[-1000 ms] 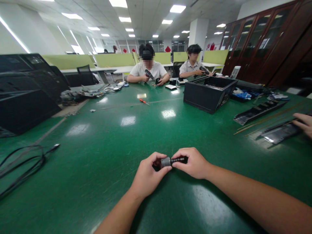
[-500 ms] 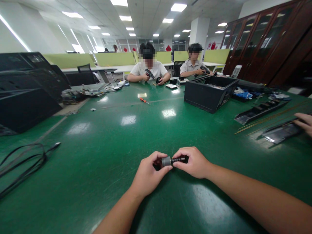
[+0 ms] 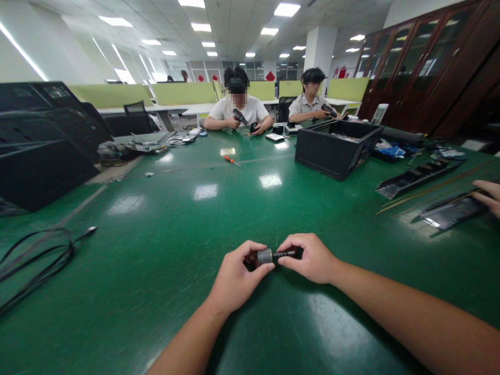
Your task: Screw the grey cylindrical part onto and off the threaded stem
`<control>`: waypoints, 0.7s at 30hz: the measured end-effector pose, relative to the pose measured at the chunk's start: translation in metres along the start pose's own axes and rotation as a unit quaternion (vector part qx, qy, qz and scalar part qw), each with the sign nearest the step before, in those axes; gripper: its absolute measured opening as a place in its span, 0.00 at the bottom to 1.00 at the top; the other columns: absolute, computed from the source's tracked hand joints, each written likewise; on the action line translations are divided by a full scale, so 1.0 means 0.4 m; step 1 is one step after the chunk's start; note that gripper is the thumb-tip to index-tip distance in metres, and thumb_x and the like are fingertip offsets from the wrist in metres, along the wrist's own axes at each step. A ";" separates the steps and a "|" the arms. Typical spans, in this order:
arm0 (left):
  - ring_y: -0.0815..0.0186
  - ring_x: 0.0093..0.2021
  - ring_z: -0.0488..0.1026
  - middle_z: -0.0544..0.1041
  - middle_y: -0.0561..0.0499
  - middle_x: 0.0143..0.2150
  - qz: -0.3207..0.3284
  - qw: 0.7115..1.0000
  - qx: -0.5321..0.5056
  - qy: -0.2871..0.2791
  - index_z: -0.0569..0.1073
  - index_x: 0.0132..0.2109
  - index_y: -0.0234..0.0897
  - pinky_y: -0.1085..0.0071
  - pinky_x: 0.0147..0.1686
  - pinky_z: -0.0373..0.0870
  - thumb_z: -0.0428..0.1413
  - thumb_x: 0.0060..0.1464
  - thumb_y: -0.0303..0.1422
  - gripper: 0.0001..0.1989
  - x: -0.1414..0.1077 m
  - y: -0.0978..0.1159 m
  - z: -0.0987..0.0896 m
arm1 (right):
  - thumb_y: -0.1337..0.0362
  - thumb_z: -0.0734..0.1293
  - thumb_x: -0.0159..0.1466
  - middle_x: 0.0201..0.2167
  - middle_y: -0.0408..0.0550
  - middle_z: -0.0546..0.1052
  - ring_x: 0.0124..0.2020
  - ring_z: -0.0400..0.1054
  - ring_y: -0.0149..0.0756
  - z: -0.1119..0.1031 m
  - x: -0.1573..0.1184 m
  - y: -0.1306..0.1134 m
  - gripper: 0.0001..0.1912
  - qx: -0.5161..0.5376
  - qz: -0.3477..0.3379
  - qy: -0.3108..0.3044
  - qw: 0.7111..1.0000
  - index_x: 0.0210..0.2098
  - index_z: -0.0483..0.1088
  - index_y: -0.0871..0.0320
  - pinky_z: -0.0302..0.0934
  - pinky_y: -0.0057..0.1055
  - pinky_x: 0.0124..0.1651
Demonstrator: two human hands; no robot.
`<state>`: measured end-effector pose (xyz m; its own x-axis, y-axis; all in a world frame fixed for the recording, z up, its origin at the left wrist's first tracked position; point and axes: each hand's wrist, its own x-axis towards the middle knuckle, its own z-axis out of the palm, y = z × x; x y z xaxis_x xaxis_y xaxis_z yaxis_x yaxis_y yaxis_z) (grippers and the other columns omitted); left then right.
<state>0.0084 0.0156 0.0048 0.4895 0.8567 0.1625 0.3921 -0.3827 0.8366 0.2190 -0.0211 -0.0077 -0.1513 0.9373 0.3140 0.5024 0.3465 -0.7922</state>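
Note:
My left hand is closed around a grey metal cylinder, its thumb below and index finger above. A thin dark shaft with spring-like rings sticks out of the cylinder's right end. At that shaft, my right hand is closed, thumb and index finger pinching it near the cylinder. The cylinder's left end is partly hidden inside my left hand. Both hands are low over the green table, and the piece lies roughly level between them.
An orange screwdriver lies farther off. Black cables lie at left, below black computer cases. To the right are an open black case, brass-coloured rods and another person's hand. Two people across the table hold power drills.
The cylinder and my left hand have shifted very slightly left, and a small gap shows between the left thumb and the right fingertips. Both hands keep their grip.

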 end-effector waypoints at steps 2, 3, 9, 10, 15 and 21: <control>0.64 0.34 0.74 0.78 0.53 0.35 0.000 1.000 0.001 0.000 0.75 0.43 0.39 0.69 0.36 0.68 0.63 0.50 0.34 0.12 0.000 0.000 0.000 | 0.67 0.72 0.57 0.28 0.43 0.79 0.30 0.71 0.33 0.000 0.000 0.000 0.03 -0.001 -0.001 -0.001 1.000 0.33 0.78 0.57 0.60 0.28 0.34; 0.64 0.34 0.74 0.78 0.53 0.35 0.000 1.000 0.003 0.000 0.75 0.43 0.39 0.68 0.36 0.68 0.63 0.50 0.34 0.12 0.000 0.000 0.000 | 0.67 0.72 0.57 0.28 0.43 0.79 0.30 0.71 0.33 0.001 0.000 0.000 0.03 -0.001 -0.001 -0.001 1.000 0.33 0.77 0.57 0.60 0.28 0.34; 0.64 0.34 0.74 0.78 0.52 0.35 0.005 1.000 0.001 0.004 0.75 0.43 0.39 0.69 0.36 0.68 0.63 0.50 0.35 0.12 0.001 -0.002 0.001 | 0.67 0.72 0.57 0.28 0.43 0.79 0.30 0.71 0.34 0.002 -0.002 0.004 0.03 0.003 0.002 0.000 1.000 0.33 0.77 0.57 0.61 0.28 0.35; 0.64 0.34 0.74 0.78 0.52 0.35 0.006 1.000 0.002 0.006 0.75 0.43 0.38 0.69 0.36 0.68 0.63 0.50 0.35 0.13 0.001 -0.003 0.001 | 0.67 0.72 0.57 0.28 0.43 0.79 0.30 0.71 0.34 0.002 -0.002 0.004 0.03 0.005 0.003 0.001 1.000 0.33 0.77 0.57 0.61 0.28 0.35; 0.64 0.34 0.74 0.78 0.52 0.35 0.002 1.000 -0.001 0.004 0.75 0.44 0.39 0.68 0.36 0.68 0.63 0.51 0.36 0.13 0.001 -0.007 0.001 | 0.67 0.72 0.57 0.28 0.43 0.78 0.30 0.70 0.34 0.000 -0.002 0.002 0.03 0.008 0.008 0.000 1.000 0.33 0.77 0.57 0.61 0.28 0.34; 0.64 0.33 0.73 0.78 0.53 0.34 -0.001 1.000 0.002 0.005 0.74 0.43 0.39 0.69 0.35 0.67 0.63 0.51 0.36 0.13 0.001 -0.009 0.000 | 0.67 0.71 0.58 0.28 0.44 0.78 0.30 0.70 0.34 0.002 -0.002 0.003 0.03 0.014 0.016 -0.004 1.000 0.33 0.76 0.58 0.61 0.28 0.34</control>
<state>0.0074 0.0172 0.0019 0.4811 0.8606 0.1669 0.3952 -0.3829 0.8350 0.2193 -0.0215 -0.0094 -0.1427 0.9480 0.2846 0.4832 0.3177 -0.8158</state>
